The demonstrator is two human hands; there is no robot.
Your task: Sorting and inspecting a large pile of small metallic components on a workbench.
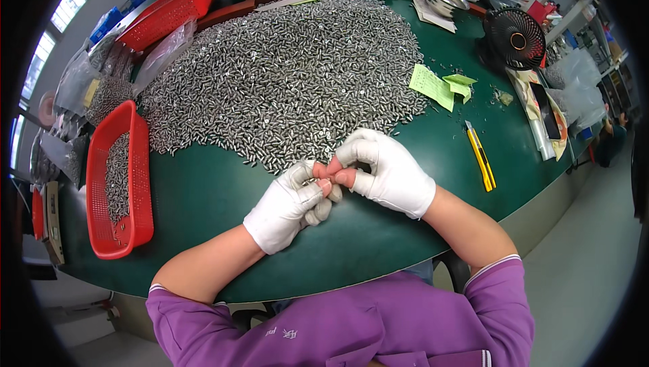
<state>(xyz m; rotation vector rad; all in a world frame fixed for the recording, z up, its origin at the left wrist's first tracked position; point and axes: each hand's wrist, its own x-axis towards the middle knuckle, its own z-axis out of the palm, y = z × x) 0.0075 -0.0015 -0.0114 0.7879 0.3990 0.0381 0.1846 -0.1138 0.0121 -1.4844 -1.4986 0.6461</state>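
My left hand (291,203) and my right hand (385,172) meet at the near edge of a wide heap of small, shiny metal pins (284,69). Both wear white gloves with the thumb and a fingertip or two bare. The fingertips of each hand are pinched together and touch the other's. Whatever lies between them is too small or too hidden to make out. To the left stands a red perforated plastic basket (142,191), partly filled with the same kind of metal pieces.
A yellow box cutter (481,157) lies on the green table (419,232) at right, below crumpled green paper slips (433,86). Farther right are a black fan (515,38) and a phone (544,110). Another red basket (172,12) and clear bags stand at far left.
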